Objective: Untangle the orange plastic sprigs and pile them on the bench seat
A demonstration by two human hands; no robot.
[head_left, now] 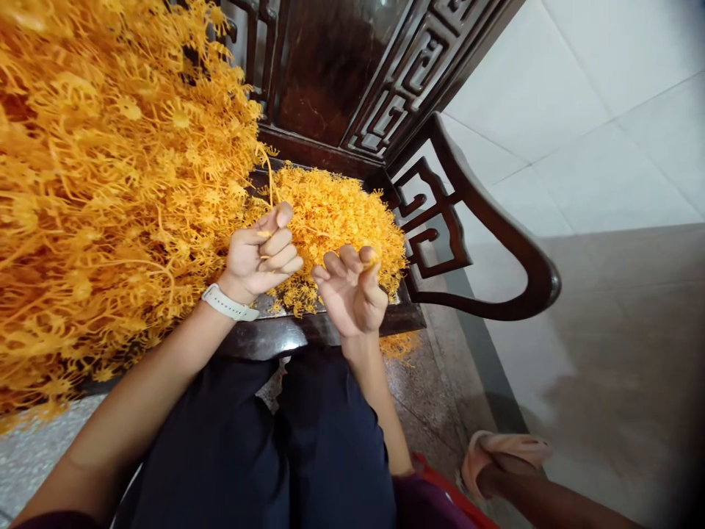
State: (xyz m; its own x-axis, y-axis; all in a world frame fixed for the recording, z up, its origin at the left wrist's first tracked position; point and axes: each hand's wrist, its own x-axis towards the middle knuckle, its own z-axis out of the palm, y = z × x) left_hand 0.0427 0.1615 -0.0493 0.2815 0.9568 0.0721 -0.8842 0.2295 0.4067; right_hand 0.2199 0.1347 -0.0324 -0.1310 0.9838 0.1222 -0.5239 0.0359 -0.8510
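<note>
My left hand (263,253), with a pale watch band (228,303) at the wrist, is closed around a thin orange plastic flower stem (269,176). The stem rises above the thumb and bends over at its top. To its right, my right hand (355,294) has thumb and forefinger pinched together on a small orange piece (372,257), mostly hidden by the fingertips. The other fingers of that hand are curled. Behind both hands lies a smaller heap of orange plastic flowers (341,209) on the dark wooden seat (269,336).
A much larger pile of orange plastic flowers (121,191) fills the left side. The seat has a carved back (335,66) and a curved armrest (496,220). Some orange flowers (400,345) lie below the seat. Another person's foot in a pink slipper (487,455) is at lower right.
</note>
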